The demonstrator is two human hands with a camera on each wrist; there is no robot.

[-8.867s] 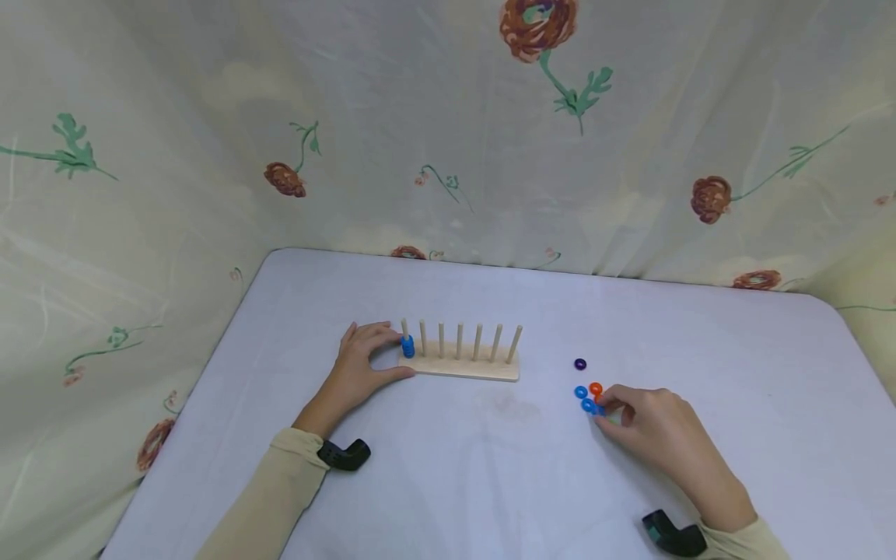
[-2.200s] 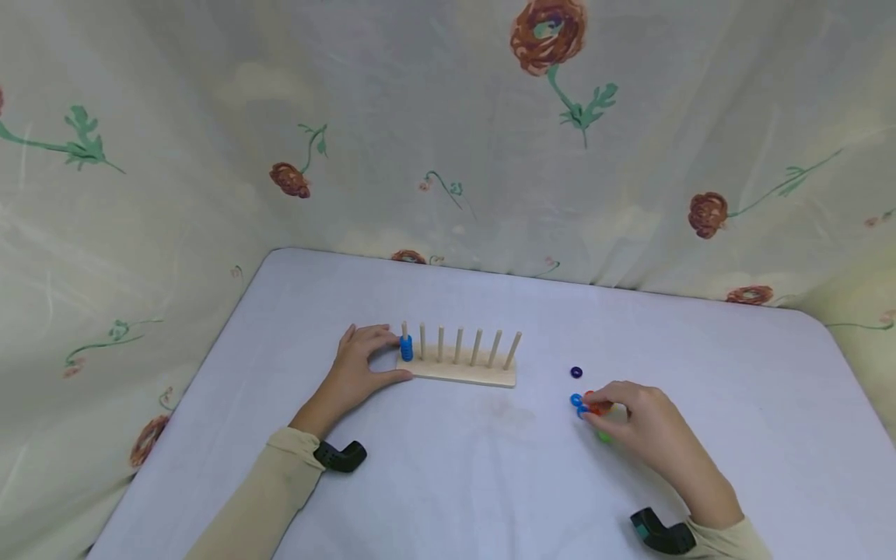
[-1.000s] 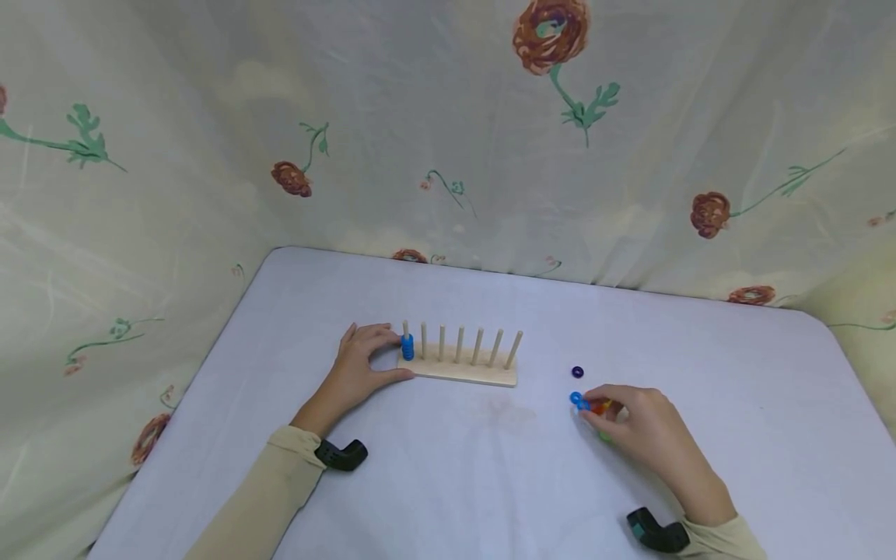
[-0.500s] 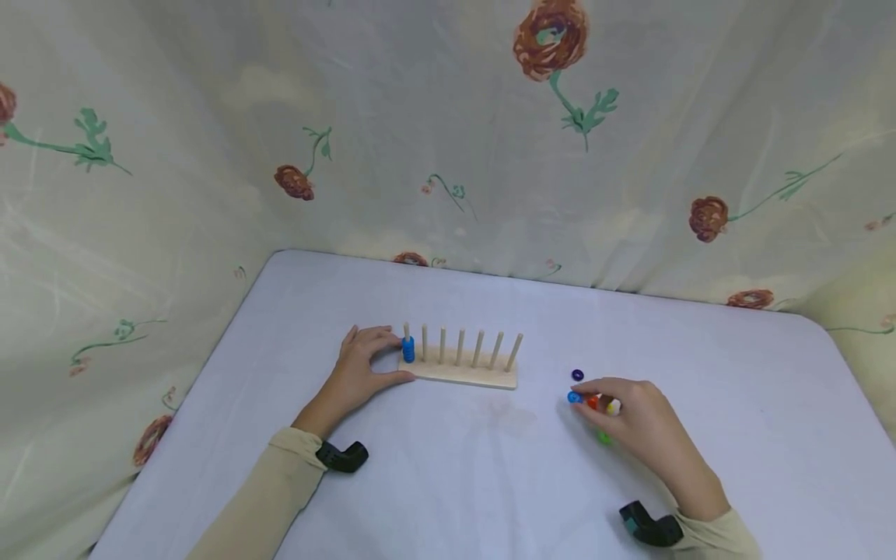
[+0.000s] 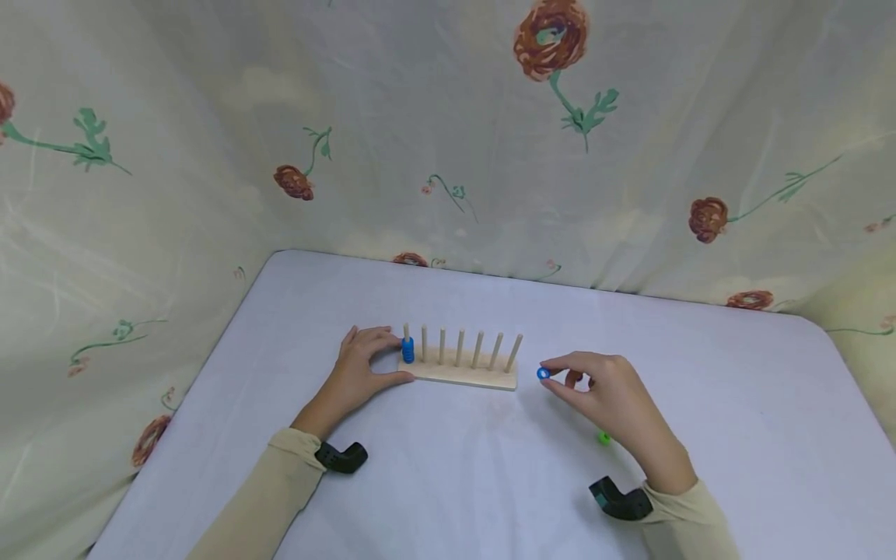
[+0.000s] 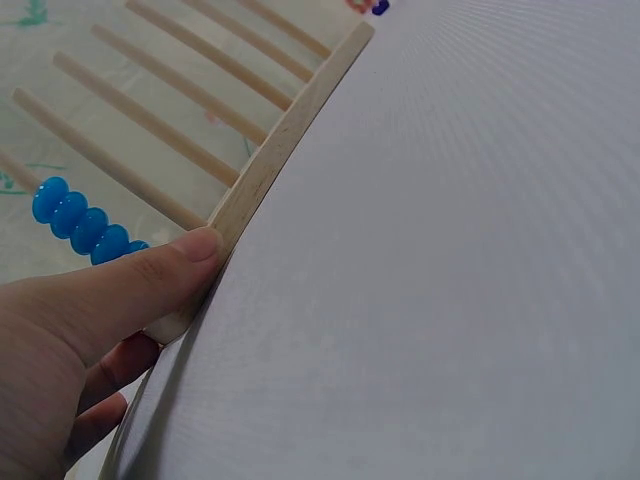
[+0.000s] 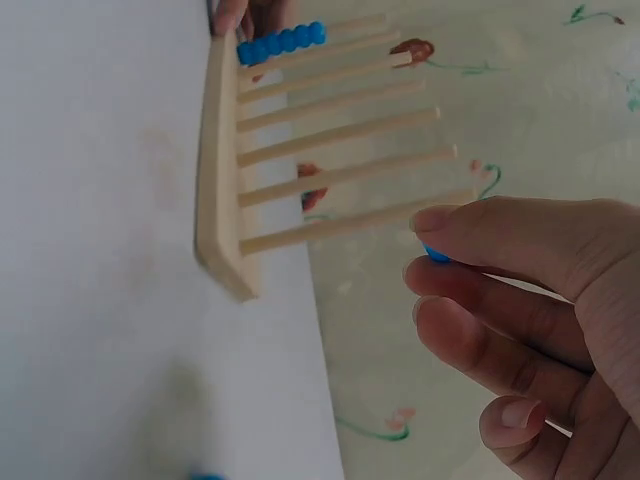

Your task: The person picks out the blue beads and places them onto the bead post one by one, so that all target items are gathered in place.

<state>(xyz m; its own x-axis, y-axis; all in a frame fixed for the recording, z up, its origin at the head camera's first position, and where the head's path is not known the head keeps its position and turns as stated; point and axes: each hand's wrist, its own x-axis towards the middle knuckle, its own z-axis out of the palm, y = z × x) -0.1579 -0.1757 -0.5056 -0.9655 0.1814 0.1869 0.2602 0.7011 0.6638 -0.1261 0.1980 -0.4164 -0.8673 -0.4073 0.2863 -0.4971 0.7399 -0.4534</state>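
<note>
A wooden peg rack (image 5: 462, 376) with a row of upright pegs stands on the table. Several blue ring beads (image 5: 408, 350) are stacked on its leftmost peg. My left hand (image 5: 358, 367) grips that end of the base, thumb (image 6: 195, 245) on the front edge and fingers round the back. Between the thumb and index finger of my right hand (image 5: 607, 389) is one more blue ring bead (image 5: 543, 373), held up just to the right of the rack. In the right wrist view the fingertips mostly cover this bead (image 7: 437, 254).
A green bead (image 5: 604, 437) lies on the white-covered table (image 5: 448, 482) below my right hand, which hides the other loose beads in the head view. A dark purple bead (image 6: 380, 7) shows in the left wrist view. A flowered curtain (image 5: 392, 117) hangs behind the table.
My right hand has taken a blue bead from the loose group and moved it left and away from me, towards the rack. The left hand stays on the rack's end.
</note>
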